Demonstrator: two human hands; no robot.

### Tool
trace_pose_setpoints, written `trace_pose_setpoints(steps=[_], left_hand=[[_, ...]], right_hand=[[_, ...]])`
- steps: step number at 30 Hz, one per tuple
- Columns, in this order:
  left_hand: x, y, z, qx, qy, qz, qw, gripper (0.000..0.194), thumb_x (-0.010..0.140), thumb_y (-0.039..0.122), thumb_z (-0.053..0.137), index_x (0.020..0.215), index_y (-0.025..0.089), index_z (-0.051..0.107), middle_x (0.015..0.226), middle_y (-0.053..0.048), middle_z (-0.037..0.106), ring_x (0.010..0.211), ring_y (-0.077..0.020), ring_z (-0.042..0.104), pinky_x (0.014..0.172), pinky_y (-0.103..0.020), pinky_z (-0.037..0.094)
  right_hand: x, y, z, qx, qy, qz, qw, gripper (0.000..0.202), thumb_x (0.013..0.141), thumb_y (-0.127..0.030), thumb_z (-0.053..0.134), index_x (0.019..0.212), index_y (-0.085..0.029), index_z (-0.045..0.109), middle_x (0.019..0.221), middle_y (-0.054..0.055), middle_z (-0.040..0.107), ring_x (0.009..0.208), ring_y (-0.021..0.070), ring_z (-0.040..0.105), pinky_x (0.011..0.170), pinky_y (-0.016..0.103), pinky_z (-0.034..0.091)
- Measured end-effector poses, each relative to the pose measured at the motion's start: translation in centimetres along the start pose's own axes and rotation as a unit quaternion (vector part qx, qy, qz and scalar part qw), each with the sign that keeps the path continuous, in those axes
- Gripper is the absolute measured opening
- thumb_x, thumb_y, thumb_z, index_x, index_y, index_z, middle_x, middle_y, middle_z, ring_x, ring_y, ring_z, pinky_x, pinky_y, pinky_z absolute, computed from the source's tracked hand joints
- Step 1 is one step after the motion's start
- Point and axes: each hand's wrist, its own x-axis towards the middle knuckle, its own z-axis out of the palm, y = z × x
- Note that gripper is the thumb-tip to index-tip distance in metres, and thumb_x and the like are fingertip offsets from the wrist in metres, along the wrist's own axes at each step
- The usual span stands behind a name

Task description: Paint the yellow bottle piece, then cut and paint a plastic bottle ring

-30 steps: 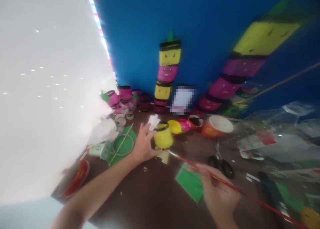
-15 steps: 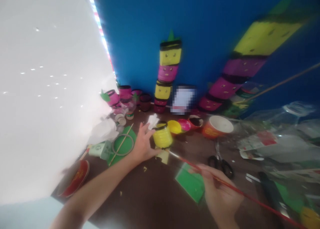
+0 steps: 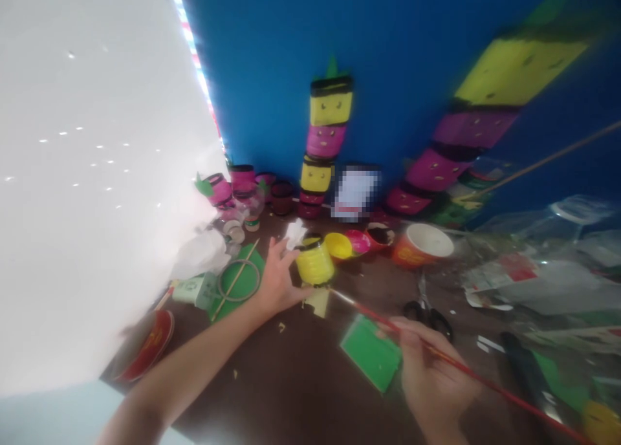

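A small yellow pot (image 3: 315, 264) with dark bands at its rim and base is tilted over the brown table. The fingers and thumb of my left hand (image 3: 279, 280) grip its left side and base. A white crumpled tissue (image 3: 295, 233) shows just behind those fingertips. My right hand (image 3: 427, 367) is closed round a long red paintbrush (image 3: 466, 369), whose tip points at the pot's lower right edge. Beneath the pot lies a pale yellow piece (image 3: 317, 303). Near my right fingers is a green sheet (image 3: 371, 353) on the table.
Behind the pot stand a yellow paint cup (image 3: 338, 245), a pink one (image 3: 358, 242) and a red-and-white tub (image 3: 427, 243). Black scissors (image 3: 440, 325) lie right. Stacked painted pots (image 3: 325, 141) lean at the blue wall. Plastic bags (image 3: 557, 264) fill the right side.
My right hand and the brush have moved slightly to the right, and the brush tip sits a little off the pot's base. My left hand and the pot have barely shifted.
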Motion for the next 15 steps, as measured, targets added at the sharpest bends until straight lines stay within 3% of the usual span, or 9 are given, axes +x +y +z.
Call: trace_pose_setpoints(steps=[2, 8, 15], left_hand=[[0.0, 0.0, 0.0, 0.010, 0.000, -0.009, 1.000, 0.085, 0.048, 0.047, 0.082, 0.116, 0.019, 0.040, 0.118, -0.017, 0.047, 0.112, -0.0332, 0.051, 0.099, -0.062, 0.035], [-0.1, 0.2, 0.0, 0.035, 0.006, 0.000, 0.999, 0.081, 0.055, 0.045, 0.080, 0.119, 0.017, 0.039, 0.123, -0.020, 0.044, 0.117, -0.0350, 0.048, 0.100, -0.064, 0.032], [0.1, 0.5, 0.0, 0.045, 0.006, 0.006, 0.999, 0.076, 0.057, 0.045, 0.078, 0.116, 0.016, 0.042, 0.122, -0.021, 0.046, 0.116, -0.0352, 0.050, 0.100, -0.065, 0.031]], right_hand=[[0.1, -0.2, -0.1, 0.009, -0.006, -0.016, 1.000, 0.009, 0.083, -0.027, 0.059, 0.079, -0.022, 0.065, 0.063, 0.001, 0.068, 0.056, 0.0157, 0.066, 0.059, 0.029, 0.057], [-0.4, -1.0, 0.4, -0.074, -0.116, -0.139, 0.981, 0.016, 0.081, -0.011, 0.055, 0.087, -0.023, 0.063, 0.077, 0.002, 0.070, 0.073, 0.0161, 0.067, 0.071, 0.030, 0.057], [-1.0, -0.6, 1.0, -0.146, -0.148, -0.243, 0.947, 0.022, 0.078, -0.004, 0.056, 0.091, -0.020, 0.062, 0.082, 0.003, 0.071, 0.073, 0.0153, 0.068, 0.077, 0.030, 0.056]])
